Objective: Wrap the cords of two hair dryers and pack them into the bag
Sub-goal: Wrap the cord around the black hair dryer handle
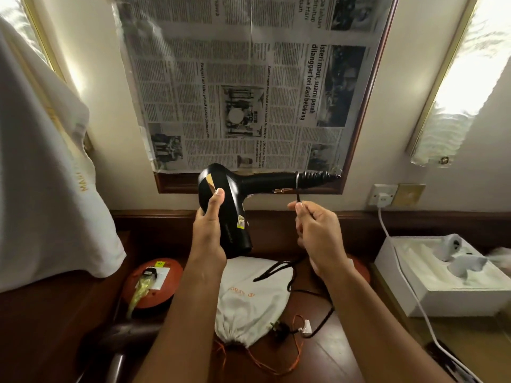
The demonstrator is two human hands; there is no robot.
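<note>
black hair dryer (pixel 229 205) held up over the surface (pixel 326 352).
left hand (pixel 207 230) grips its barrel; right hand (pixel 318 233) pinches the cord (pixel 298 193) beside the handle; white bag (pixel 249 299) lies below.

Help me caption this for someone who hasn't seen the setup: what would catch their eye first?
First, the black hair dryer held up mid-frame, its body in the left hand while the right hand pinches its cord, one turn already around the handle. Behind it, a newspaper sheet covers the framed panel on the wall. Below the hands, a white drawstring bag lies on the dark wooden desk.
</note>
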